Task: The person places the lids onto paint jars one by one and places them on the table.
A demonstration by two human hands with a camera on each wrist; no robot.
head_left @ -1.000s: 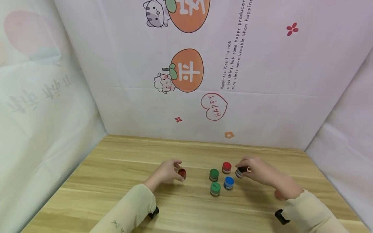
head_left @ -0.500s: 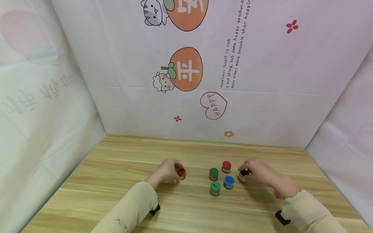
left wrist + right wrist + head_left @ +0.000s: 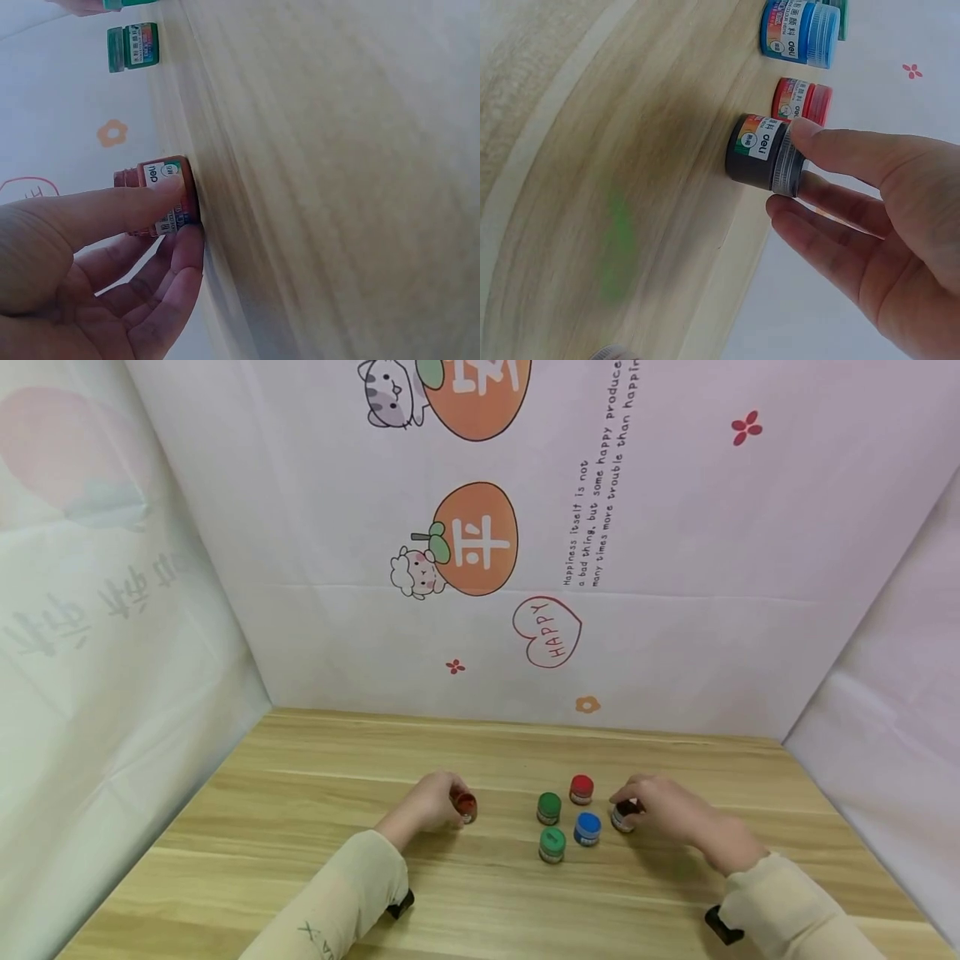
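Note:
My left hand [image 3: 433,802] pinches a reddish-brown paint jar [image 3: 467,810] left of the other jars. In the left wrist view the thumb lies across the label of this brown jar [image 3: 160,169], and its ridged top faces away from the table. My right hand [image 3: 663,806] grips a black paint jar [image 3: 622,817] by its lid, between thumb and fingers. The right wrist view shows that black jar [image 3: 748,161] upright, close to the tabletop. Beside it stand a red paint jar [image 3: 581,790] and a blue one [image 3: 588,829].
Two green-lidded jars, a darker one [image 3: 549,808] and a lighter one [image 3: 552,845], stand between the hands. The wooden tabletop [image 3: 480,910] meets a printed white sheet [image 3: 675,652] at the back. Another jar top [image 3: 615,352] peeks in low in the right wrist view.
The black jar has come down slightly, a little nearer to me and to the right, with my right hand still on it. My left fingers have drawn in round the brown jar.

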